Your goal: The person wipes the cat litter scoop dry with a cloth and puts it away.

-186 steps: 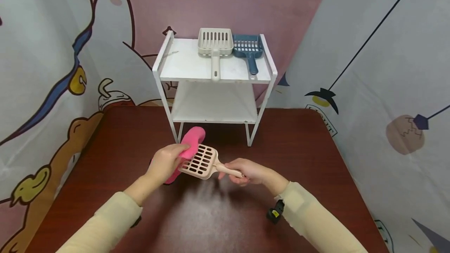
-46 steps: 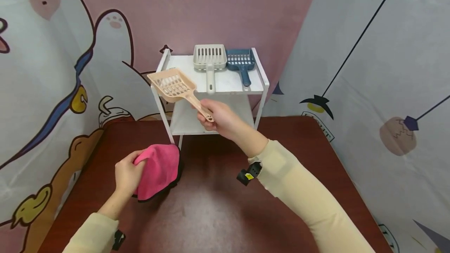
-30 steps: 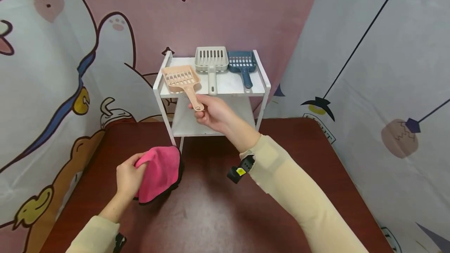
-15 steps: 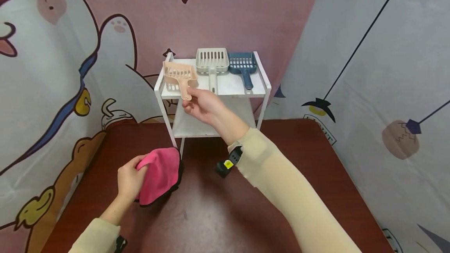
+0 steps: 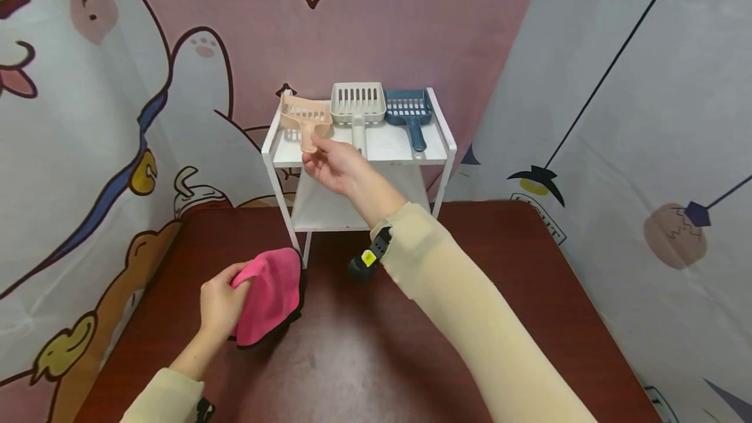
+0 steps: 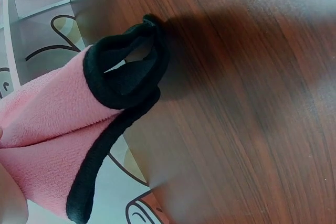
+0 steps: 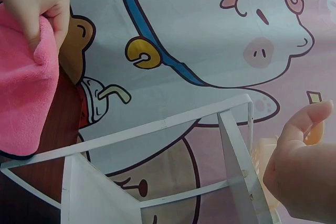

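My right hand pinches the handle end of a peach slotted litter scoop, whose basket is over the left part of the white shelf's top. In the right wrist view, the thumb and fingers of that hand curl at the handle, and the wrist hides much of the scoop. Lower left, my left hand grips a pink cloth with black edging, hanging over the table. The left wrist view shows the cloth folded, its dark border looping open.
A cream litter scoop lies mid-shelf, right beside the peach one, and a blue scoop lies at its right. Low side rails bound the shelf top. The shelf stands at the back of a brown table, before printed cloth walls.
The right hand has carried the peach scoop from beside the cloth above the table up to the shelf's left side. The left hand has drawn left and down with the cloth.
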Demonstrator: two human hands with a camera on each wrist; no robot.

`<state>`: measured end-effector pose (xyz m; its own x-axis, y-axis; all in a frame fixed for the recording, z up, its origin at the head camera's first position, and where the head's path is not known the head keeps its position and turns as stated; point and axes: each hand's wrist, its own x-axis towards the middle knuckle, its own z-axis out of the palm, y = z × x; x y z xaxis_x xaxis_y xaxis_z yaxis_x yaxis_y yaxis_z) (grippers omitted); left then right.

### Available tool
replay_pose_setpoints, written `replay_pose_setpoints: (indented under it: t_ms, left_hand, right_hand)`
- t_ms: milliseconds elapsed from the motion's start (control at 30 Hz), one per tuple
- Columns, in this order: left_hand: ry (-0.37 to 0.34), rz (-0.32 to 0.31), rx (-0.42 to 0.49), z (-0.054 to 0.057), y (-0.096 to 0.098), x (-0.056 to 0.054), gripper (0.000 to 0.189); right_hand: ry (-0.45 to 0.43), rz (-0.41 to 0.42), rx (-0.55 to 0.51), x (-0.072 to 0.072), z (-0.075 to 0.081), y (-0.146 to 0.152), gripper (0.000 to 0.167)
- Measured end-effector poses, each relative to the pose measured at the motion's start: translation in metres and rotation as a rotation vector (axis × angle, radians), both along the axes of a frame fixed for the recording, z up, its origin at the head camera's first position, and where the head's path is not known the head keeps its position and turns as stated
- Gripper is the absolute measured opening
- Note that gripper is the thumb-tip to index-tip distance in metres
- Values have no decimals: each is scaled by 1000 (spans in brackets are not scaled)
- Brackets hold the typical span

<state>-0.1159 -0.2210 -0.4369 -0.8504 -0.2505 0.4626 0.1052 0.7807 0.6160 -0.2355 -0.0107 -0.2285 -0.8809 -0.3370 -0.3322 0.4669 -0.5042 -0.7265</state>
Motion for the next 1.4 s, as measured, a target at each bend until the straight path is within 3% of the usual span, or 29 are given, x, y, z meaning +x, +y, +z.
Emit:
replay_pose_setpoints:
  t_ms: [233,400,467,633,800,1400]
  left_hand:
    - [-7,1,7,-2,0,0,16]
    - [-6,4,3,-1,0,0,15]
    - [-5,1,1,-1,0,0,15]
    - [-11,-4,1,0,0,1,15]
    - [-13,-6,0,0,0,1,15]
    - [-25,-10,16,0,2,3,14]
  right_hand:
    - [21,4,-18,-1,-1,-4,9]
    - [68,49,30,7,-1,-8,40]
    - [84,71,44,10,-1,-10,45]
    - [94,96,86,15,0,-13,44]
    - [75,69,90,15,1,-16,41]
    - [-30,-47,38,-2,-4,-11,37]
